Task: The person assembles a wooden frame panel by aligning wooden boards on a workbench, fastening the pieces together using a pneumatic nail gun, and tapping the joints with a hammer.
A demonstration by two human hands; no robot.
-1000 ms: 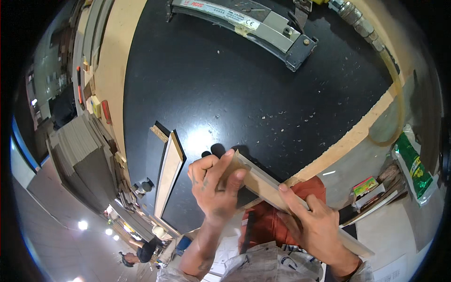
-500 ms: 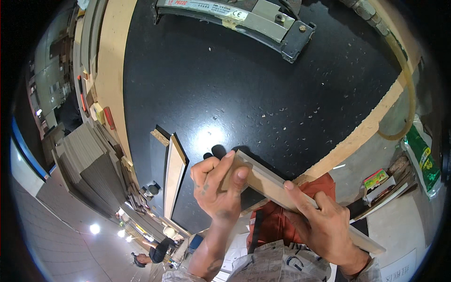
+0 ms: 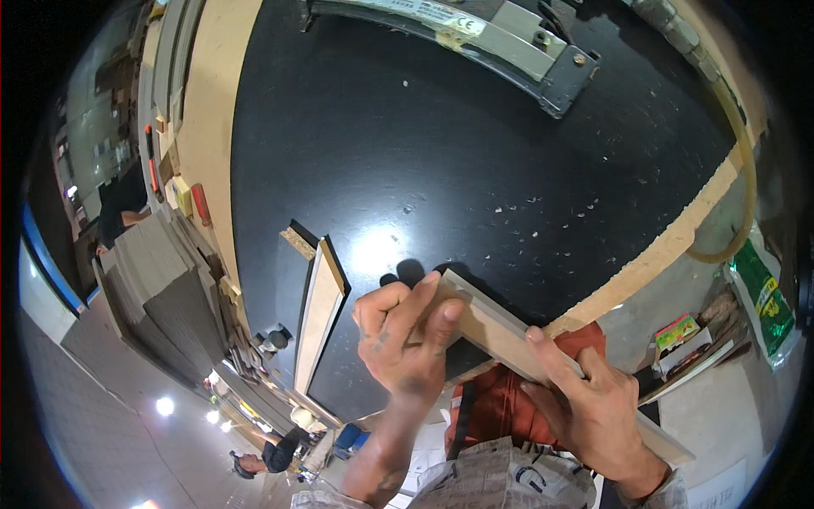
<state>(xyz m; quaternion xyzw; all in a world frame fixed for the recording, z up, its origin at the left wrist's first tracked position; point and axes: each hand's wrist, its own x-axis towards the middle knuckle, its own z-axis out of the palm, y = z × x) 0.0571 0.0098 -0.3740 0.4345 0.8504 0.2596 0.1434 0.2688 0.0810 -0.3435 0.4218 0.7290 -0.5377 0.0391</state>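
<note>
A long, narrow wooden board [image 3: 496, 338] with a pale face and a grey edge slants from the middle of the picture down to the lower right. My left hand [image 3: 398, 339] pinches its upper end between thumb and fingers. Farther down, my right hand [image 3: 598, 407] is closed around the same board, with the index finger laid along its edge. Both hands are over the near side of a black-topped workbench [image 3: 407, 161]. To the left of my left hand, two more narrow boards [image 3: 320, 305] lie side by side on the black top.
A nail gun [image 3: 526, 47] lies at the bench's far side. A yellowish hose [image 3: 748, 187] curves down at the right, near a green bag [image 3: 759, 288]. Stacked grey panels [image 3: 165, 280] and a red-handled tool [image 3: 200, 204] are at the left. Another person [image 3: 271, 456] is in the background, lower left.
The view has shifted slightly, so the bench and nail gun appear farther right. Both hands keep their grip on the board. Part of a person's arm now shows at the far left.
</note>
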